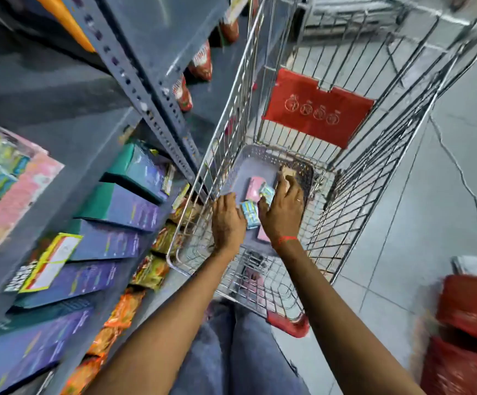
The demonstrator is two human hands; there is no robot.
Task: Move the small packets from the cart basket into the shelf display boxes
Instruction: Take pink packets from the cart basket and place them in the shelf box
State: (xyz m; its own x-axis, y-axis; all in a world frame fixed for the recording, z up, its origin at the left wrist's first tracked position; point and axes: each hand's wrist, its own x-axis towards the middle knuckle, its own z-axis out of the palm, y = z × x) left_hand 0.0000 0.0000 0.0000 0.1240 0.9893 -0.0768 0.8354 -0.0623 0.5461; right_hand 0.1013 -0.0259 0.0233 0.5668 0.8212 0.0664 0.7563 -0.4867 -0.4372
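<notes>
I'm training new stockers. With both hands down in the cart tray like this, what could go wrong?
The right hand seems to gather several small packets at once; one could slip from the grip. Packets lifted past the wire cart wall toward the shelf display box might snag or drop through. The left hand partly hides the blue packet.

Grey basket [248,155] in wire cart [374,166], pink and blue packets [255,188] inside.

Two hands, the left hand [228,220] and the right hand [284,212], reach into one grey basket [248,163] inside one wire cart [345,195]. Four small packets show in the basket: two blue-green [250,213] [267,192] and two pink [255,189] [263,235] (more may lie hidden under the hands).
</notes>
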